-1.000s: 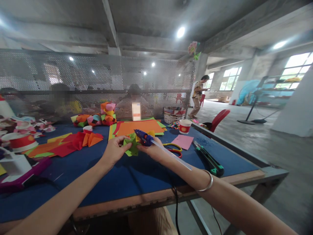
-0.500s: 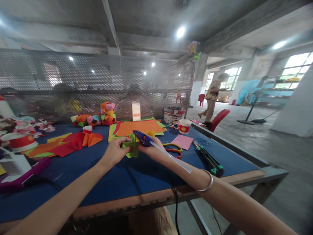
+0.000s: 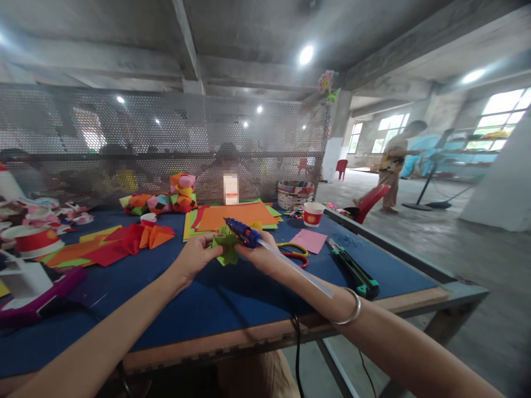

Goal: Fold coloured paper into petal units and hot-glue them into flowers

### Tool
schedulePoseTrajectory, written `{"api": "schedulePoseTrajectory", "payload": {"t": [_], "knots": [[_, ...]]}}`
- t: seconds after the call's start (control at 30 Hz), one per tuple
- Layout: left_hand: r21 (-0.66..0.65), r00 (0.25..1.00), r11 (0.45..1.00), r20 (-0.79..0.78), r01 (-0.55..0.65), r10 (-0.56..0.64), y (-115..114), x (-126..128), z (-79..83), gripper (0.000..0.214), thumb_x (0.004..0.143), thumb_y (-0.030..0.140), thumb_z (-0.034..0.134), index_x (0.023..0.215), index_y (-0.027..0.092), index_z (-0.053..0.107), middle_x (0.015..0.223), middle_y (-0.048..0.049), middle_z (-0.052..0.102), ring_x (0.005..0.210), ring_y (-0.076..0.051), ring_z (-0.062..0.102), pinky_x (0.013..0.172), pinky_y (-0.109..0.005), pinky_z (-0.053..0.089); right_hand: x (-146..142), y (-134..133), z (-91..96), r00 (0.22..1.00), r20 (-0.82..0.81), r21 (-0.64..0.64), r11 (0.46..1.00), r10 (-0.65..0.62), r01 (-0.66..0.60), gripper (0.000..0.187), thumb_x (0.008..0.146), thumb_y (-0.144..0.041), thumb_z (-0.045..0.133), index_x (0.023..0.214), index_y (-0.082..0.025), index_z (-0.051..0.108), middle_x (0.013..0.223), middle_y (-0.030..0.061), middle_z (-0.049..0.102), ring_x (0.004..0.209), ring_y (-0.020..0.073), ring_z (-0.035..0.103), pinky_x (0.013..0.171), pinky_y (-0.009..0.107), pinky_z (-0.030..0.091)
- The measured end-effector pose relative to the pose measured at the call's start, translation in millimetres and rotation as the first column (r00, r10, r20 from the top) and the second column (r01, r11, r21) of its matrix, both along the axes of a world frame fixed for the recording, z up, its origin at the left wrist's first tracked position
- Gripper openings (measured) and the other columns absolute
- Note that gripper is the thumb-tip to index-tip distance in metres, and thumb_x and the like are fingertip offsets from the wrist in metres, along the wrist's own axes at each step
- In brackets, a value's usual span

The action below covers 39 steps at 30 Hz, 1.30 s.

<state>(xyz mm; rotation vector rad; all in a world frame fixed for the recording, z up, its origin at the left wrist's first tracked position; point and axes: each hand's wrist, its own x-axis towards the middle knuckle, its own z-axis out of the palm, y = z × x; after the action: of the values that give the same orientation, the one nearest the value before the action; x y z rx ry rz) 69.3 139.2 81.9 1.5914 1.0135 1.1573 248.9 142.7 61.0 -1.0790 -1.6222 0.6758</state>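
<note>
Above the middle of the blue table, my left hand (image 3: 196, 255) pinches a green folded paper piece (image 3: 226, 252) from its left side. My right hand (image 3: 262, 255) holds a blue hot glue gun (image 3: 243, 231), its nozzle pointing up and left over the paper. A long clear glue stick (image 3: 302, 273) trails from the gun's rear along my forearm. My right thumb also touches the paper's right edge. Partly behind the gun is a bit of yellow paper (image 3: 256, 225). Scissors (image 3: 293, 253) with red and yellow handles lie right of my right hand.
Stacked coloured sheets (image 3: 236, 215) lie behind my hands, with a pink sheet (image 3: 310, 241), utility knife (image 3: 354, 271) and paper cup (image 3: 313, 214) to the right. Folded red and orange papers (image 3: 124, 243) and a purple object (image 3: 45, 298) are left. A person (image 3: 394, 160) stands beyond a red chair (image 3: 371, 203).
The green paper and my hands have shifted slightly right, and the glue gun has tilted a little with them. The person in the background has walked to the right.
</note>
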Motion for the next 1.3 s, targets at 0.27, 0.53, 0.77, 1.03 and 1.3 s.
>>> {"api": "schedulePoseTrajectory", "payload": {"t": [0.27, 0.53, 0.77, 1.03, 1.3], "knots": [[-0.063, 0.999, 0.997, 0.014, -0.05, 0.051, 2, -2, -3.0, 0.017, 0.051, 0.024, 0.071, 0.066, 0.017, 0.075, 0.061, -0.0007, 0.072, 0.059, -0.017, 0.064, 0.062, -0.026, 0.048, -3, -9, 7.0, 0.998, 0.043, 0.019, 0.999, 0.038, -0.039, 0.009, 0.069, -0.025, 0.065, 0.074, -0.019, 0.061, 0.065, -0.0027, 0.059, 0.062, 0.0135, 0.05, 0.058, 0.025, 0.038], [-0.075, 0.998, 0.995, 0.0, -0.069, 0.069, 2, -2, -4.3, 0.011, 0.051, 0.022, 0.07, 0.06, 0.018, 0.073, 0.058, 0.0, 0.07, 0.054, -0.014, 0.059, 0.056, -0.024, 0.044, -5, -14, 10.1, 0.996, -0.009, 0.009, 0.996, 0.087, -0.087, 0.014, 0.068, -0.03, 0.066, 0.071, -0.02, 0.056, 0.064, -0.0028, 0.055, 0.061, 0.0132, 0.047, 0.059, 0.027, 0.038], [-0.034, 1.0, 0.999, -0.015, -0.012, 0.012, -2, 1, -3.4, 0.015, 0.053, 0.025, 0.075, 0.066, 0.018, 0.073, 0.061, 0.0, 0.07, 0.059, -0.015, 0.061, 0.06, -0.025, 0.046, -3, 1, -1.5, 0.999, -0.015, 0.007, 0.999, 0.031, -0.031, 0.013, 0.067, -0.029, 0.066, 0.069, -0.02, 0.056, 0.062, -0.004, 0.054, 0.057, 0.0122, 0.046, 0.055, 0.026, 0.035], [-0.065, 0.987, 0.998, 0.158, 0.022, -0.011, -4, 3, 0.1, 0.04, 0.046, 0.046, 0.092, 0.07, 0.018, 0.076, 0.068, -0.0018, 0.075, 0.063, -0.016, 0.064, 0.067, -0.027, 0.051, -1, -2, 1.8, 0.998, 0.06, -0.045, 0.999, -0.021, 0.023, 0.014, 0.069, -0.03, 0.068, 0.066, -0.021, 0.057, 0.059, -0.0035, 0.056, 0.056, 0.0126, 0.049, 0.053, 0.026, 0.034], [-0.087, 0.984, 0.995, 0.166, -0.056, 0.07, -1, 0, -4.1, 0.045, 0.045, 0.051, 0.094, 0.07, 0.017, 0.078, 0.068, -0.0036, 0.076, 0.062, -0.017, 0.064, 0.066, -0.027, 0.05, -2, 4, -3.9, 0.999, 0.034, -0.024, 1.0, -0.013, 0.014, 0.021, 0.071, -0.039, 0.073, 0.072, -0.019, 0.064, 0.065, -0.0008, 0.063, 0.062, 0.0146, 0.054, 0.059, 0.027, 0.041]]}}
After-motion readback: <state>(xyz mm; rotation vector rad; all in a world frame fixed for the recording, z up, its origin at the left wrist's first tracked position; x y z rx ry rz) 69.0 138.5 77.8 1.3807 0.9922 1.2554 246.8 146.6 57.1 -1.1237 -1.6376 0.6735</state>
